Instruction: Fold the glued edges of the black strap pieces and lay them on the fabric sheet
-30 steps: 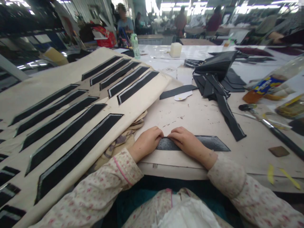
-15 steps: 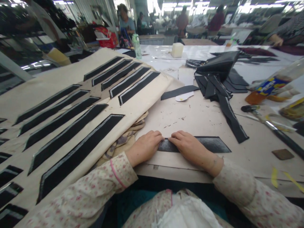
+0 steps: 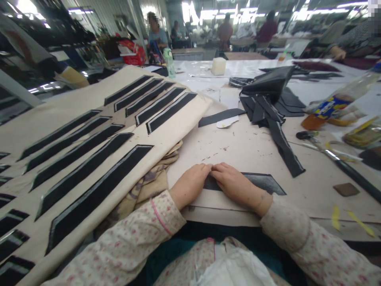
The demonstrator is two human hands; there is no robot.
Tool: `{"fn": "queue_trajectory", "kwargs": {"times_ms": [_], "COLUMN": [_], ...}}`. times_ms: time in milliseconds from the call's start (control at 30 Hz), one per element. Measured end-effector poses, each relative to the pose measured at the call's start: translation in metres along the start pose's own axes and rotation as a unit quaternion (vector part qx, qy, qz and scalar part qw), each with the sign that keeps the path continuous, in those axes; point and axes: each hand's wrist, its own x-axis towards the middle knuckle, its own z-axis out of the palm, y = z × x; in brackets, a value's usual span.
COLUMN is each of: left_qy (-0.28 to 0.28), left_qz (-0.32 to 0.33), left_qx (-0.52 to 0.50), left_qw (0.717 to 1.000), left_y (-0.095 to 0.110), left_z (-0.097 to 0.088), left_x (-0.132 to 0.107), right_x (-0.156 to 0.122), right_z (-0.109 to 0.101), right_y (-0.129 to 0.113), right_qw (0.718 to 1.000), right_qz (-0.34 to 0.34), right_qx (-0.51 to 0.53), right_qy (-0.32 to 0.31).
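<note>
A black strip [image 3: 263, 182] with a slanted right end lies flat on the pale work surface in front of me. My left hand [image 3: 193, 178] has its fingers closed at the strip's far edge, near its left end, which it hides. Beside it, my right hand [image 3: 235, 182] also grips that edge, fingers bent and pressed together. The fingertips of both hands meet or nearly meet. On the pale board [image 3: 175, 131] to the left lie several similar black strips [image 3: 101, 194] with light grey bands along their edges.
Patterned cloth [image 3: 151, 180] is bunched under the board's edge. Ahead on the right are a heap of black pieces [image 3: 262, 109], a bottle of orange liquid [image 3: 324, 107], a hammer-like tool [image 3: 330, 153] and a brown block [image 3: 345, 189]. A white block [image 3: 218, 66] stands farther back. Other people are beyond.
My left hand has moved right along the strip's edge, up against my right hand. The right hand stays at about the same place on the strip. The view has shifted slightly.
</note>
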Motion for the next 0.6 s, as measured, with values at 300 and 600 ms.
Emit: {"fn": "queue_trajectory", "kwargs": {"times_ms": [300, 600], "left_qy": [-0.014, -0.049], "left_qz": [0.007, 0.089], "left_qx": [0.046, -0.049], "left_qw": [0.999, 0.994], "left_y": [0.001, -0.006], "left_z": [0.003, 0.001], "left_x": [-0.002, 0.006], "right_x": [-0.03, -0.036], "right_z": [-0.023, -0.012], "right_y": [0.039, 0.04], "right_qw": [0.985, 0.986], "right_qz": [0.062, 0.035], "right_qx": [0.16, 0.164], "right_qy": [-0.006, 0.017]}}
